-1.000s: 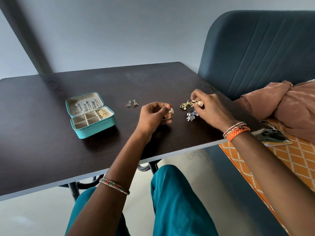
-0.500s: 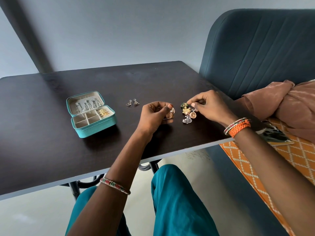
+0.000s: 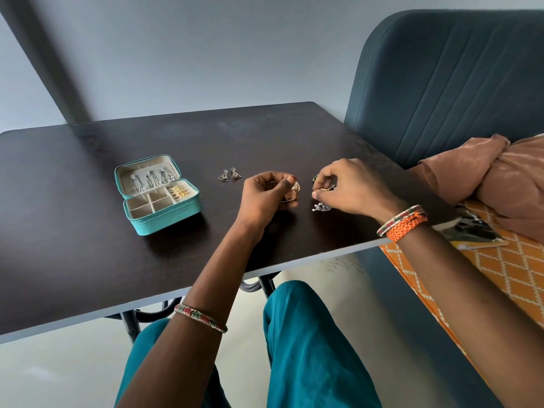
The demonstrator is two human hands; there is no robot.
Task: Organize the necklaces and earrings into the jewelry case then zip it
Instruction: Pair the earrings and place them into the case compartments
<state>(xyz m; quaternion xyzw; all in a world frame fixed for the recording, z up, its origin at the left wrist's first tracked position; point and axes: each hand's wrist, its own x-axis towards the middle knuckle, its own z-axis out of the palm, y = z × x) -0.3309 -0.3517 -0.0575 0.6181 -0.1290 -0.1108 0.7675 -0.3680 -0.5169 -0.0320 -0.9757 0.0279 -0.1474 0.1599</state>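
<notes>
An open teal jewelry case (image 3: 164, 219) lies on the dark table (image 3: 88, 245) at the left, with silver necklaces (image 3: 150, 179) hung in its lid and gold earrings (image 3: 180, 191) in a back compartment. Two silver triangle earrings (image 3: 229, 174) lie loose between the case and my hands. My left hand (image 3: 265, 198) grips round rose-gold earrings (image 3: 292, 192) in its curled fingers. Just right of it, my right hand (image 3: 350, 189) pinches a gold and green earring (image 3: 323, 187) out of a small pile. A silver cluster earring (image 3: 321, 207) lies under that hand.
A blue upholstered seat back (image 3: 441, 83) stands right of the table. On the orange patterned seat (image 3: 515, 269) lie a brown cloth (image 3: 500, 178) and a booklet (image 3: 474, 231) near the table's right corner. My teal-clad legs (image 3: 309, 348) are under the front edge.
My right hand dropped from the far side of the pile onto it and now pinches at the gold and green earring. The left hand kept its hold on the rose-gold earrings.
</notes>
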